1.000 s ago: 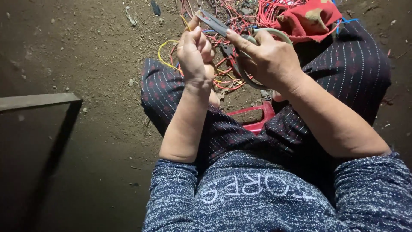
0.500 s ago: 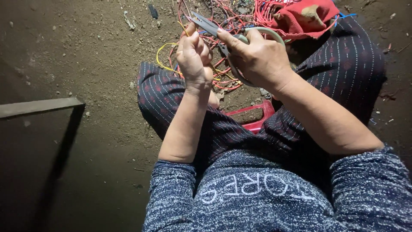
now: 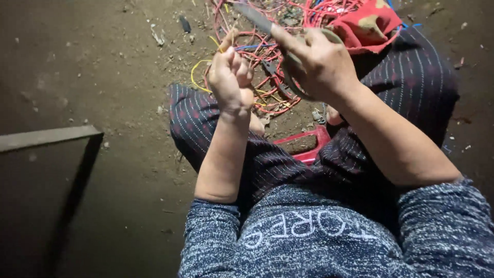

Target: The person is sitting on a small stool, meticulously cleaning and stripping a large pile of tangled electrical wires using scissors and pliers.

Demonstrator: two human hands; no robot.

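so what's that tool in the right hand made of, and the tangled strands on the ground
The tool in the right hand looks like dull grey metal at the blade, with pale looped handles, possibly plastic-coated. The tangled strands look like thin wires in glossy red and yellow plastic insulation, judging by their smooth, springy curls.

I see left hand (image 3: 231, 82) pinching a yellow wire (image 3: 198, 77), right hand (image 3: 319, 64) gripping scissors (image 3: 257, 20), red wire tangle (image 3: 267, 95) on dirt floor (image 3: 103, 77) beneath.

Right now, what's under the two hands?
Under the left hand and right hand, which grips scissors, lies a tangle of red and yellow wires on the dirt floor. The hands cover part of the tangle.
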